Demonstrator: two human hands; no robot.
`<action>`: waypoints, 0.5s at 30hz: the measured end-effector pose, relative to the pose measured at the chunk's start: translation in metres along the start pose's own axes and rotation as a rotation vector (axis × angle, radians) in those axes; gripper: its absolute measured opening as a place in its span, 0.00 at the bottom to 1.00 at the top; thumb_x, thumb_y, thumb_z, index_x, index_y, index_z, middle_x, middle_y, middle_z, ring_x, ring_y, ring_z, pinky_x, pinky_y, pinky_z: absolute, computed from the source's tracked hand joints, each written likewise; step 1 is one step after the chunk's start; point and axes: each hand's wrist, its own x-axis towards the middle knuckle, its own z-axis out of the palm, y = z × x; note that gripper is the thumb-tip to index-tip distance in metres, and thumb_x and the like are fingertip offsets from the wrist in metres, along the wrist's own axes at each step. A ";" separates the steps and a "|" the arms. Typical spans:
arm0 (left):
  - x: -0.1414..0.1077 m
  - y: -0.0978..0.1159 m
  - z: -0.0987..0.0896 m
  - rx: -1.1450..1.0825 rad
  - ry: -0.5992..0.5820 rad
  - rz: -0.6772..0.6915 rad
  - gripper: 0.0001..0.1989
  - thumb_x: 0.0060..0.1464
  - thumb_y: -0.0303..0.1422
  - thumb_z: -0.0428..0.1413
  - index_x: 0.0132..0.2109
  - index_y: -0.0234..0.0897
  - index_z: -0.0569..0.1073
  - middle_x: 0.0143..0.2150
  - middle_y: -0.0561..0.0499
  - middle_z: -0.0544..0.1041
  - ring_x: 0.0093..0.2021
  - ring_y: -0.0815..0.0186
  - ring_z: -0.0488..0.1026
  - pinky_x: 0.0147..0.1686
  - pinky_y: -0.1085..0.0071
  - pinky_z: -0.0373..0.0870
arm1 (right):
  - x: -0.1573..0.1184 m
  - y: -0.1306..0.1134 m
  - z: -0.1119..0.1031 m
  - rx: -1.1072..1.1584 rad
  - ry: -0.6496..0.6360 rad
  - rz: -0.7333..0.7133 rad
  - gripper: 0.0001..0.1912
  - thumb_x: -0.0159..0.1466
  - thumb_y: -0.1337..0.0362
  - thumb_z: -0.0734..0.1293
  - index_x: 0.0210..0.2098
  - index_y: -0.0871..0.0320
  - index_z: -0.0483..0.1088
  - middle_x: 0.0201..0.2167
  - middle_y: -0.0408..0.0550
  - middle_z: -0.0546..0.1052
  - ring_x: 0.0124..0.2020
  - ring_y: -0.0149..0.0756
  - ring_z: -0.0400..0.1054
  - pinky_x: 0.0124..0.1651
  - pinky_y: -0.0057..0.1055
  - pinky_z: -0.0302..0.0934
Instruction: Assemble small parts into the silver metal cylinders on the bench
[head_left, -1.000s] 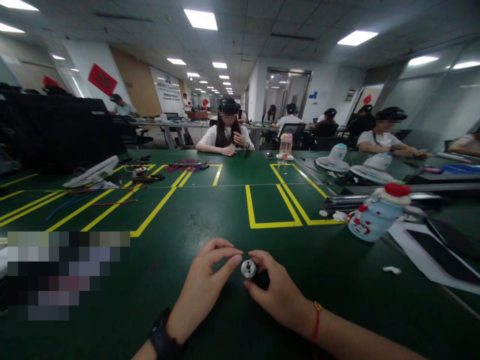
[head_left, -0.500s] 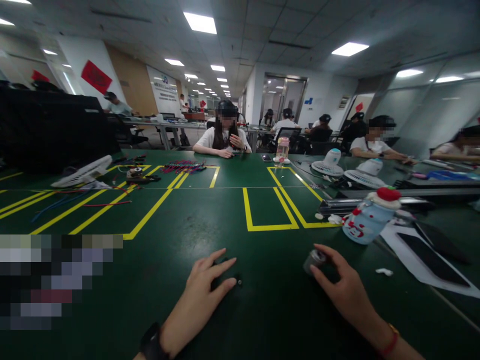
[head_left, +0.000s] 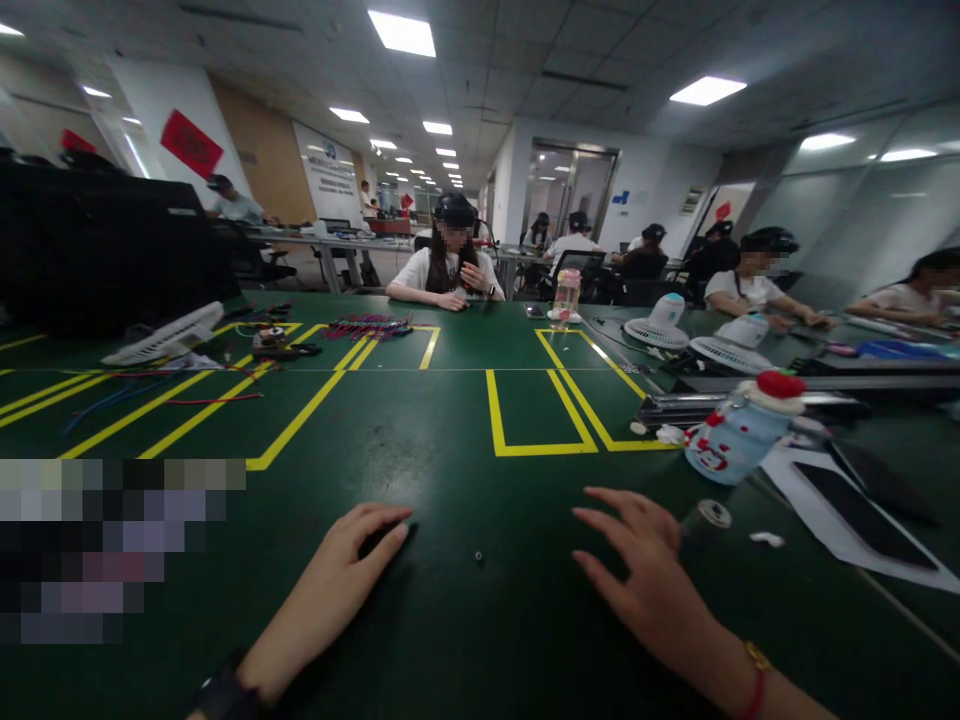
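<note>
Office behind, green taped table (head_left: 424, 620), metal cylinder (head_left: 705, 522) (beside right hand (head_left: 645, 560))

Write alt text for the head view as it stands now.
The wearer's left hand and right hand flank a tiny round part on a green table. A metal cylinder is beside the right hand, near a light-blue bottle; a person sits opposite.

Office: ceiling light panels (head_left: 402, 33), desks (head_left: 337, 240), swivel chairs (head_left: 576, 272).

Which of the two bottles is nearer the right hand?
The blue bottle with the red top, beyond the right hand; the clear bottle with the pink lid stands farther across the table.
</note>
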 end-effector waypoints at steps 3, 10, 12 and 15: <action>0.000 -0.003 0.001 0.026 0.000 0.006 0.16 0.58 0.43 0.48 0.49 0.45 0.72 0.50 0.50 0.72 0.52 0.59 0.68 0.54 0.60 0.63 | 0.021 -0.058 0.018 0.208 -0.205 -0.102 0.19 0.60 0.52 0.62 0.51 0.42 0.64 0.54 0.42 0.65 0.54 0.41 0.55 0.53 0.43 0.49; -0.003 0.000 -0.003 0.039 0.005 -0.023 0.15 0.58 0.43 0.47 0.46 0.45 0.73 0.49 0.51 0.72 0.51 0.60 0.68 0.53 0.60 0.63 | 0.044 -0.068 0.011 0.254 -0.168 -0.129 0.08 0.63 0.59 0.60 0.38 0.47 0.70 0.41 0.41 0.72 0.45 0.36 0.61 0.49 0.40 0.51; -0.002 0.000 -0.002 0.028 0.002 -0.027 0.15 0.58 0.43 0.47 0.46 0.46 0.73 0.49 0.51 0.72 0.51 0.60 0.68 0.53 0.60 0.63 | 0.038 -0.030 -0.009 0.158 -0.032 -0.059 0.09 0.63 0.59 0.59 0.40 0.50 0.69 0.41 0.44 0.71 0.45 0.37 0.62 0.49 0.40 0.52; -0.001 -0.002 0.001 0.015 -0.006 -0.018 0.15 0.58 0.43 0.48 0.45 0.46 0.74 0.49 0.51 0.72 0.51 0.59 0.68 0.53 0.60 0.63 | 0.018 0.045 -0.038 -0.046 0.192 0.082 0.13 0.62 0.56 0.59 0.40 0.55 0.69 0.43 0.49 0.71 0.46 0.41 0.62 0.49 0.41 0.54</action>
